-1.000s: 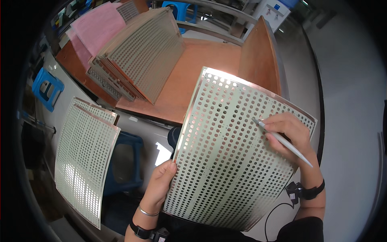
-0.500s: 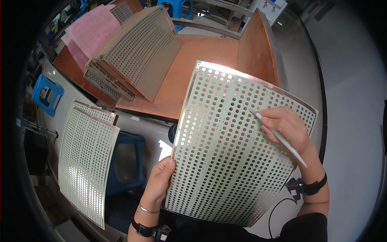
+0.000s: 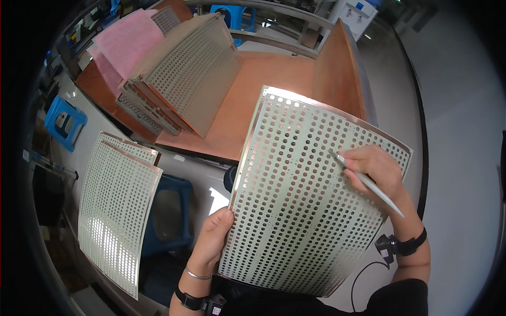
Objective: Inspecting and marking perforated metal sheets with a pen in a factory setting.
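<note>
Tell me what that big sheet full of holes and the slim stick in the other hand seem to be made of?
The perforated sheet looks like thin rigid board, pale green and matt, with a coppery metallic strip along its edges; it could be a coated laminate. The slim tool in the right hand looks like smooth light-grey metal or plastic; which one is unclear.

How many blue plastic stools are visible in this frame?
3. One blue stool stands at far left, another sits below the left hand beside the lower-left panel stack, and a third is at the top centre behind the table. More may be hidden.
</note>
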{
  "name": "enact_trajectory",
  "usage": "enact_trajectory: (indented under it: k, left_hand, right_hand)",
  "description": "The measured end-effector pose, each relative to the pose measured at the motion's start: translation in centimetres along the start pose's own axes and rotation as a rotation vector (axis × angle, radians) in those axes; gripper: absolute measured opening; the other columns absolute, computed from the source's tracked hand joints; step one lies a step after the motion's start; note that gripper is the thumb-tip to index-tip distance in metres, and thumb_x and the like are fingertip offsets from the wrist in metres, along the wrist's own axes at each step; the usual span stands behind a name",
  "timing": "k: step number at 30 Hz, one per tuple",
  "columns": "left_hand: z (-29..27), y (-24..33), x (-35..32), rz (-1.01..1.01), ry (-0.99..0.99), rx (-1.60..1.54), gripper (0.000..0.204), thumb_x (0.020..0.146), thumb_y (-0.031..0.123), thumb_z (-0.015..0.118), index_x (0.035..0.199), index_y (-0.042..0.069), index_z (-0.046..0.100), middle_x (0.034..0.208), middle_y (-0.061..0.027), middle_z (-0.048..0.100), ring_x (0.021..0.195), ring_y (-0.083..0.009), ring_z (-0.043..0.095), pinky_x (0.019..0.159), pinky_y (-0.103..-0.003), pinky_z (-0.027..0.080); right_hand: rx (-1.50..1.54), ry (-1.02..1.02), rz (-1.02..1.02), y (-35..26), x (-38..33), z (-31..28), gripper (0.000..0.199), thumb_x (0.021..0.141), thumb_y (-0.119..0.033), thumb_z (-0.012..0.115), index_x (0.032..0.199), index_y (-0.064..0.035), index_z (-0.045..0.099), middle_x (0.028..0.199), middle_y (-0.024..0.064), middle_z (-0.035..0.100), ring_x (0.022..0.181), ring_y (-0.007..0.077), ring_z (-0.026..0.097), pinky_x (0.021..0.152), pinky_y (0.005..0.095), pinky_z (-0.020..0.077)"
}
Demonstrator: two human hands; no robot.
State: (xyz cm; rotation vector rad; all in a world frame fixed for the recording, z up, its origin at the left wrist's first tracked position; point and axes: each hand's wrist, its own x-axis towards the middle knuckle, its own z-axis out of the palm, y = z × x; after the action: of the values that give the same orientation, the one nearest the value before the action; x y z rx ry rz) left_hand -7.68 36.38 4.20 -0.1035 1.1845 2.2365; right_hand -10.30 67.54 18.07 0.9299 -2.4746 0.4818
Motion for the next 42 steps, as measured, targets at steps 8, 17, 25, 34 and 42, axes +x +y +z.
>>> enact_trajectory:
  k: [8,17,25,34,42]
  left_hand:
    - [-0.1,0.1,0.2,-0.010,-0.001,0.023,0.039,0.094,0.035,0.052,0.106,-0.002,0.059,0.098,-0.0070,0.065,0.084,-0.0100,0.060,0.078,-0.024,0.048]
    - [-0.1,0.0,0.1,-0.003,-0.030,0.010,0.037,0.095,0.033,0.051,0.107,-0.002,0.059,0.100,-0.0073,0.065,0.086,-0.0103,0.061,0.079,-0.025,0.048]
    - [-0.6,-0.2,0.3,-0.014,-0.037,0.010,0.036,0.095,0.032,0.051,0.106,-0.001,0.059,0.099,-0.0068,0.065,0.084,-0.0098,0.060,0.078,-0.025,0.048]
    - [-0.6,-0.3,0.4,-0.023,-0.031,0.001,0.035,0.095,0.032,0.051,0.106,0.000,0.060,0.097,-0.0062,0.065,0.083,-0.0096,0.060,0.077,-0.024,0.048]
    - [-1.0,-0.8,0.3,-0.025,-0.052,-0.011,0.034,0.096,0.031,0.050,0.105,0.000,0.060,0.097,-0.0055,0.065,0.083,-0.0093,0.060,0.076,-0.024,0.048]
  right_hand:
    - [-0.046,0.029,0.003,-0.3,0.4,0.2,0.020,0.068,0.004,0.073,0.084,0.0014,0.061,0.090,0.0130,0.066,0.076,0.0251,0.064,0.065,0.0299,0.0527]
    - [0.031,-0.001,0.111,-0.3,0.8,0.3,0.016,0.072,-0.001,0.071,0.085,-0.0013,0.062,0.090,0.0118,0.067,0.079,0.0249,0.066,0.069,0.0323,0.0526]
    - [0.016,0.006,0.068,-0.1,0.9,0.5,0.018,0.069,0.000,0.072,0.083,-0.0005,0.062,0.089,0.0123,0.067,0.077,0.0248,0.065,0.066,0.0321,0.0520]
    - [-0.027,0.023,0.040,-0.3,1.0,1.0,0.019,0.069,0.000,0.073,0.084,-0.0003,0.062,0.091,0.0116,0.067,0.078,0.0236,0.065,0.066,0.0316,0.0517]
    - [-0.028,0.020,0.060,-0.6,0.9,1.0,0.018,0.070,0.000,0.073,0.085,-0.0004,0.062,0.092,0.0119,0.067,0.078,0.0244,0.064,0.068,0.0321,0.0516]
